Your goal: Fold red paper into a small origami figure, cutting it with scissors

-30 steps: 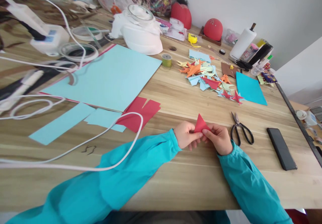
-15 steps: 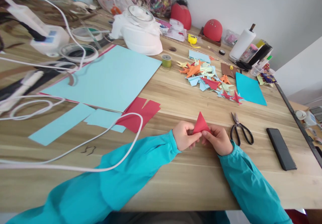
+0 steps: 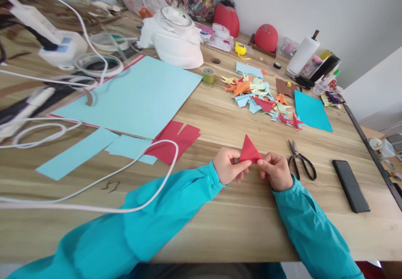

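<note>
A small red paper folded into a triangle (image 3: 249, 150) is held above the table, its point facing away from me. My left hand (image 3: 230, 166) pinches its left lower edge between thumb and fingers. At the right lower corner, my right hand (image 3: 275, 170) grips the paper with thumb and forefinger. Black-handled scissors (image 3: 298, 162) lie just right of my right hand. Beyond my hands is a pile of folded paper cranes (image 3: 251, 88) in orange, blue, red and pale green. Cut red paper pieces (image 3: 169, 143) lie to the left.
Large light blue sheets (image 3: 135, 95) and blue strips (image 3: 77, 153) cover the left side. A white cable (image 3: 157, 199) loops over my left sleeve. A black phone (image 3: 351, 185) lies at the right, and a bright blue sheet (image 3: 312, 111) behind it. A thread spool (image 3: 208, 75) stands mid-table.
My hands have moved apart, the right thumb sliding to the right corner of the red paper. The paper has shifted slightly left and up, and more of it shows.
</note>
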`<move>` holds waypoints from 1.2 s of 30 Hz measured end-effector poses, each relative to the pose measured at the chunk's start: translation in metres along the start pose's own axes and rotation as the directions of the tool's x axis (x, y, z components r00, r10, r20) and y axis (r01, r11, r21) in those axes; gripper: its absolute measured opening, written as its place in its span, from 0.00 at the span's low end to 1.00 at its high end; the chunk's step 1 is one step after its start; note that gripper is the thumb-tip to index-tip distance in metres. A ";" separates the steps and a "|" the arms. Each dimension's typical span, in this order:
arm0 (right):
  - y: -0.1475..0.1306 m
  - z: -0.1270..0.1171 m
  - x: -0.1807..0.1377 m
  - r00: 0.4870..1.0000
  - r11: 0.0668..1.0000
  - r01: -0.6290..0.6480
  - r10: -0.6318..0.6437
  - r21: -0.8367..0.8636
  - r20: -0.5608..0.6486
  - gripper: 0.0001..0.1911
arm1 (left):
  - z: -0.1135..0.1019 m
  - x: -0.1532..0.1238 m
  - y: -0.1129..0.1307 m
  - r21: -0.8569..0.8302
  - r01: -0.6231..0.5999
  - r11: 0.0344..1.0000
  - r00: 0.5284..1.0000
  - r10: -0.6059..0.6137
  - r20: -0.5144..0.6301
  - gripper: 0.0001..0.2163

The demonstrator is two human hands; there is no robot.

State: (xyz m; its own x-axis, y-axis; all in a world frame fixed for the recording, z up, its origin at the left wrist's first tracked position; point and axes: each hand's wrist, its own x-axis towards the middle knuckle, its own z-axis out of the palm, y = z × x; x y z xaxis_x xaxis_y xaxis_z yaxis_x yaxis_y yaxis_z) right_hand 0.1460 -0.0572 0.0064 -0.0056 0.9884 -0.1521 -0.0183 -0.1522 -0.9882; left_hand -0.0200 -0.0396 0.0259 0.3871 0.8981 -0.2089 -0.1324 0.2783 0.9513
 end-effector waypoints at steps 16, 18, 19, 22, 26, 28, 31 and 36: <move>-0.003 0.000 0.006 0.990 0.972 -0.041 0.071 0.232 -0.123 0.21 | -0.007 0.003 0.001 -0.054 0.016 0.998 1.000 -0.015 0.005 0.09; -0.005 0.001 0.002 0.998 0.985 -0.050 0.055 0.166 -0.025 0.19 | -0.005 0.003 0.000 -0.028 0.026 0.999 1.000 -0.026 0.005 0.08; -0.006 0.001 0.000 0.998 0.993 -0.045 0.041 0.111 0.040 0.17 | -0.004 0.002 0.000 -0.004 0.034 0.999 0.999 -0.034 0.010 0.08; -0.011 0.004 -0.005 0.981 0.999 0.000 0.009 -0.049 0.192 0.13 | -0.002 0.001 -0.003 0.077 0.054 0.996 0.997 -0.058 0.047 0.07; -0.015 0.007 -0.008 0.975 0.995 0.040 -0.018 -0.096 0.220 0.13 | -0.003 0.001 -0.010 0.214 0.007 0.977 0.992 -0.034 0.124 0.05; -0.016 0.006 -0.007 0.975 0.994 0.043 -0.019 -0.101 0.223 0.12 | -0.005 0.000 -0.014 0.304 -0.040 0.952 0.990 -0.004 0.143 0.06; -0.016 0.005 -0.007 0.970 0.991 0.043 -0.012 -0.125 0.244 0.12 | -0.007 -0.001 -0.016 0.372 -0.087 0.924 0.986 0.027 0.163 0.08; -0.018 0.002 -0.009 0.926 0.974 0.081 0.006 -0.213 0.377 0.12 | -0.008 -0.001 -0.011 0.320 -0.017 0.947 0.969 -0.064 0.240 0.07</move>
State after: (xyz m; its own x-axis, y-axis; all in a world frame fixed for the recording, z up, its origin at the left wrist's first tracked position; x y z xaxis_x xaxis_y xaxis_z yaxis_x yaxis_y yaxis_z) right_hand 0.1448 -0.0637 0.0259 -0.3821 0.9135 -0.1396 0.1952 -0.0679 -0.9784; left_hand -0.0262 -0.0406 0.0138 0.6020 0.7708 -0.2085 0.1601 0.1393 0.9772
